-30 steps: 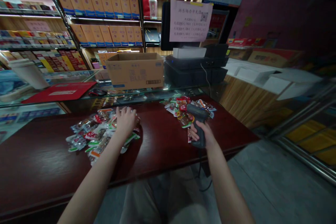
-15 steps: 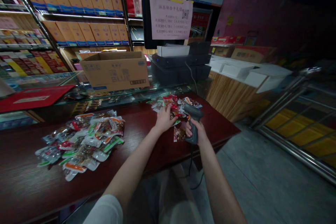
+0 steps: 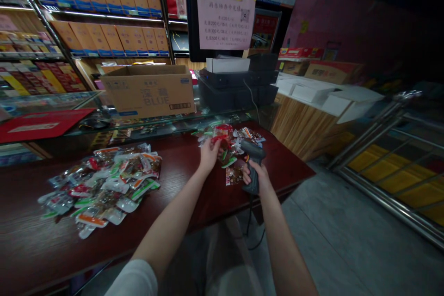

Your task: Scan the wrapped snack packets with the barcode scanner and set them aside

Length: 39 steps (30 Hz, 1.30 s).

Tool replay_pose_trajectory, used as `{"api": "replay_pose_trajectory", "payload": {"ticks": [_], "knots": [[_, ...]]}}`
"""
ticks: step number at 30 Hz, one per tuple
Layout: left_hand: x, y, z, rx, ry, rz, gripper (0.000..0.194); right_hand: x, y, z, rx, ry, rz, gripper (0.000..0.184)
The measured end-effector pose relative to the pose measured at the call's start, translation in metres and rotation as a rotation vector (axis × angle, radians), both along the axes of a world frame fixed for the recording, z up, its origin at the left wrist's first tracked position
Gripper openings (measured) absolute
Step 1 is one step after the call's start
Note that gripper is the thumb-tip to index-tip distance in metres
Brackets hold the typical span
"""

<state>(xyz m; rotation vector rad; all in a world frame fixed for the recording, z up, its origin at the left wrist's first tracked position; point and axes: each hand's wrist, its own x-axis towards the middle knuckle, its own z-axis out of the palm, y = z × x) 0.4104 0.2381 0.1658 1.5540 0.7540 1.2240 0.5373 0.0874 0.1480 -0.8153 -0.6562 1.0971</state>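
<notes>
My right hand (image 3: 256, 176) is wrapped round the handle of a dark grey barcode scanner (image 3: 253, 150), whose head points up and left. A cable hangs from its base below the table edge. My left hand (image 3: 209, 155) is closed on a red snack packet (image 3: 222, 133) at the near side of a small heap of snack packets. Under and beside it lie more packets, some clear with brown contents. One brown packet (image 3: 234, 175) lies apart, just left of the scanner. A larger pile of snack packets (image 3: 107, 182) is spread at the left.
The dark red table (image 3: 187, 185) meets a glass counter carrying an open cardboard box (image 3: 149, 92) and a monitor with a paper sign (image 3: 225, 21). A red folder (image 3: 45, 124) lies at the left. A metal railing (image 3: 385, 185) stands at the right.
My left hand has drawn back slightly to the left and closed on a red packet, which is now lifted a little. My right hand still holds the scanner. The view has shifted slightly.
</notes>
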Motion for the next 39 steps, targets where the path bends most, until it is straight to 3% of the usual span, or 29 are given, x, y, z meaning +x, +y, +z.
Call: {"api": "replay_pose_trajectory", "payload": {"ticks": [4, 11, 14, 18, 26, 30, 35, 39], "knots": [[-0.004, 0.0, 0.011, -0.344, -0.41, -0.044, 0.035, -0.001, -0.002, 0.001, -0.007, -0.012, 0.017, 0.035], [-0.013, -0.009, 0.036, -0.732, -0.8, -0.141, 0.004, -0.001, -0.005, -0.001, 0.015, -0.038, 0.039, 0.031], [-0.015, -0.009, 0.04, -0.833, -0.889, -0.187, 0.01, -0.002, -0.005, 0.002, 0.011, -0.032, 0.028, 0.032], [-0.015, -0.008, 0.039, -0.827, -0.863, -0.222, 0.018, -0.005, -0.006, 0.005, 0.003, -0.028, 0.008, 0.033], [-0.025, -0.005, 0.038, -0.64, -0.619, -0.291, 0.034, -0.004, -0.007, 0.003, -0.003, -0.026, 0.011, 0.029], [-0.03, -0.007, 0.042, -0.665, -0.58, -0.317, 0.039, -0.004, -0.007, 0.003, -0.008, -0.028, 0.004, 0.029], [-0.035, -0.011, 0.045, -0.698, -0.553, -0.471, 0.085, -0.006, -0.009, 0.004, -0.013, -0.034, -0.005, 0.028], [-0.037, -0.013, 0.047, -0.689, -0.489, -0.569, 0.091, -0.008, -0.013, 0.006, -0.008, -0.031, 0.044, 0.027]]}}
